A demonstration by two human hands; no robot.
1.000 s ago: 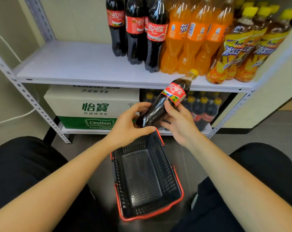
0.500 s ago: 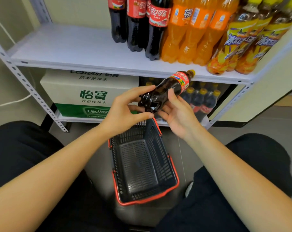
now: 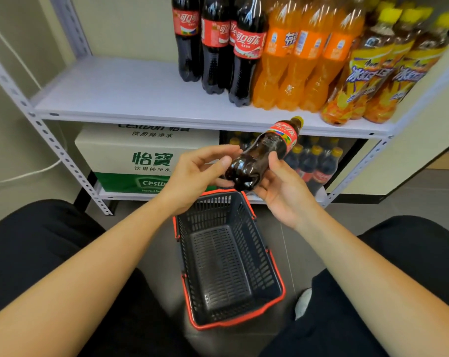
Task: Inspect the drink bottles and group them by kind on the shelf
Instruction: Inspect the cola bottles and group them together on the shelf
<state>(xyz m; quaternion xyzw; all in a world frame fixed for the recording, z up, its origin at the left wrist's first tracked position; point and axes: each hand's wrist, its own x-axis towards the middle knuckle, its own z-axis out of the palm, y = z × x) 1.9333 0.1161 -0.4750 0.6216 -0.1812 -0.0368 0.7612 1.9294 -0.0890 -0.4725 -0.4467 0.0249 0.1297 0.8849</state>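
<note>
A cola bottle (image 3: 267, 148) with a red label and yellow cap lies tilted between my hands, its base toward me and its cap toward the shelf. My right hand (image 3: 282, 189) cradles it from below with the thumb curled over its side. My left hand (image 3: 195, 173) pinches its base with thumb and fingers. On the white shelf (image 3: 120, 99) stand three cola bottles (image 3: 218, 47), then orange soda bottles (image 3: 303, 60), then iced tea bottles (image 3: 372, 81) with yellow caps at the right.
An empty black basket (image 3: 226, 264) with a red rim sits on the floor between my knees. On the lower shelf stand a white and green water carton (image 3: 146, 155) and a pack of yellow-capped cola bottles (image 3: 316, 161). The shelf's left half is bare.
The bottle has tipped flatter, its base turned toward me and raised slightly. My left hand shifted from the bottle's side to its base. The view has dropped a little.
</note>
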